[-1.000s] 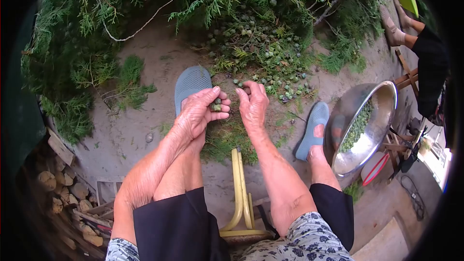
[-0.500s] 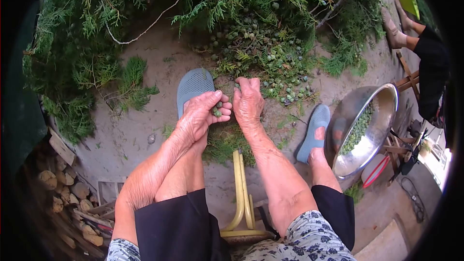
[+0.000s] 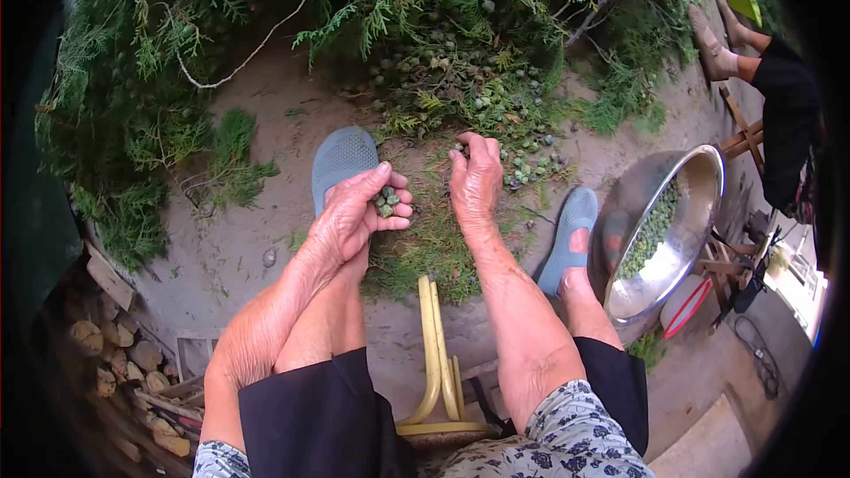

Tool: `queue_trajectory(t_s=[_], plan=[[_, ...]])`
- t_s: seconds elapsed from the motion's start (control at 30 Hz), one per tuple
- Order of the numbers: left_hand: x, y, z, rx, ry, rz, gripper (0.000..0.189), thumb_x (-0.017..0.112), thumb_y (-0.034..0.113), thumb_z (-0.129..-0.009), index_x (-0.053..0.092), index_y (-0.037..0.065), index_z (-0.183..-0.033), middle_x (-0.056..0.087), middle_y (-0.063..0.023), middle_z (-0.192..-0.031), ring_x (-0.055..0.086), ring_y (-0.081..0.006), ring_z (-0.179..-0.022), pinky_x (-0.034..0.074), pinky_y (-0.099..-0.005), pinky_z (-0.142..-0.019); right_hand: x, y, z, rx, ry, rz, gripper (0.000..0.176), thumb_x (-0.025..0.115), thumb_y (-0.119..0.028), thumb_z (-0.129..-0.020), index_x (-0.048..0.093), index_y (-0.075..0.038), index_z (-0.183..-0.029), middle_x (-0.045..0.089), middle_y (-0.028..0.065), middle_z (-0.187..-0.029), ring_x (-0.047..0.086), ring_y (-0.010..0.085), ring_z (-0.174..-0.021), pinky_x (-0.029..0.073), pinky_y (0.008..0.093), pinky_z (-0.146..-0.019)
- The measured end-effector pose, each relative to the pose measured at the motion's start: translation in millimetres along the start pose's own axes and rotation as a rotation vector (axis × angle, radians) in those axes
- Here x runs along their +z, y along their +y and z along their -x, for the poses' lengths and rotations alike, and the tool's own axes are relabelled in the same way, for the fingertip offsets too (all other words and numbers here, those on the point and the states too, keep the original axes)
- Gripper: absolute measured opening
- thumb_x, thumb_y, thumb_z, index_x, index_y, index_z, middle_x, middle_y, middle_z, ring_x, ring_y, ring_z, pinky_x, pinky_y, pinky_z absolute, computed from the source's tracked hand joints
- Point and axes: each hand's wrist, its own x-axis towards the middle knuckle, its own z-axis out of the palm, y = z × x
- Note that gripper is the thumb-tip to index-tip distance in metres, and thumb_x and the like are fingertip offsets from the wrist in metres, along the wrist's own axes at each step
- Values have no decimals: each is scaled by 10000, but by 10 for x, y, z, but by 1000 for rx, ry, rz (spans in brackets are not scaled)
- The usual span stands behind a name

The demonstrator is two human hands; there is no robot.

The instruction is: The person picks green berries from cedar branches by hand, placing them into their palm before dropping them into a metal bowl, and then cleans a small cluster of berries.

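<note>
My left hand [image 3: 354, 211] is cupped palm up beside the left shoe, its fingers curled around several small green cypress cones [image 3: 387, 201]. My right hand [image 3: 476, 184] reaches to the near edge of a pile of loose cones and leaf scraps [image 3: 496, 111] on the ground. Its thumb and fingers are bent together in a pinch; what lies between the fingertips is mostly hidden. Cut cypress branches [image 3: 390, 13] with green sprays spread behind the pile. Green leaf scraps [image 3: 425, 257] lie below and between my hands.
A tilted steel basin [image 3: 719, 179] partly filled with green cones [image 3: 651, 235] stands to the right of my right shoe [image 3: 571, 230]. Between my legs is a yellow metal frame [image 3: 432, 336]. Cut logs [image 3: 146, 354] are stacked at lower left. Another person's feet [image 3: 715, 49] show at upper right.
My right hand has moved away from my left, rightward toward the cone pile. The left hand has turned so the cones in its palm show more. The view has shifted slightly.
</note>
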Motion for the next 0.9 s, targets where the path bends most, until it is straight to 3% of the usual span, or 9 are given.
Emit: queue_trajectory(t_s=[0.1,0.17,0.23,0.3,0.37,0.47,0.57,0.83,0.9], plan=[[39,-19,-18,-9,16,-59,336,581,290,-915,579,-35,-1001,618,-128,-860,640,-199,-725,586,-338,-642,-4,-37,8,46,-39,92,121,611,-45,-808,594,-2,-921,558,107,-884,599,226,-796,483,395,-655],[71,-27,-15,21,58,-61,336,583,275,-915,580,-43,-1022,616,-128,-866,639,-195,-726,589,-329,-646,-83,-185,163,130,-106,-144,137,630,-42,-795,586,-2,-918,561,93,-908,603,210,-805,493,387,-664],[101,-27,-18,19,51,-40,333,583,269,-915,581,-46,-1023,616,-127,-867,638,-192,-724,589,-324,-646,-289,-495,279,465,-424,-797,172,621,-20,-791,597,16,-958,567,97,-914,597,213,-795,500,381,-685],[79,-15,-10,22,55,-22,331,582,263,-916,581,-49,-1025,616,-126,-869,637,-189,-722,590,-319,-647,-406,-473,250,358,-477,-630,212,582,9,-801,600,34,-1011,565,121,-958,581,222,-858,491,379,-768],[45,1,-14,-24,21,-113,312,537,281,-939,571,-24,-998,606,-127,-897,631,-195,-762,584,-314,-644,-315,-231,144,120,116,-64,252,553,40,-797,607,29,-1043,555,143,-1006,553,250,-948,457,389,-851],[42,0,-17,-13,7,-58,322,585,259,-915,583,-48,-1011,617,-122,-864,635,-185,-719,586,-305,-624,-210,107,28,81,157,208,286,560,39,-764,616,-3,-1041,558,164,-1026,527,301,-1027,415,398,-907],[54,8,4,-13,22,-76,315,583,261,-916,584,-43,-996,616,-124,-864,633,-185,-722,580,-296,-616,-227,103,185,-7,-27,30,287,550,45,-753,635,-24,-1018,553,169,-1043,522,309,-1033,411,387,-908],[42,-12,-12,-1,40,-89,270,591,243,-912,585,-26,-921,615,-122,-847,629,-186,-713,574,-296,-618,-225,117,331,249,71,-159,180,618,16,-777,638,-23,-951,556,84,-870,574,196,-798,476,307,-710],[35,-11,-12,-3,46,-90,262,593,238,-911,585,-24,-906,616,-123,-843,630,-187,-710,573,-296,-618,-148,159,286,208,92,-148,165,635,11,-752,633,-19,-914,575,109,-858,580,257,-780,477,361,-709]])
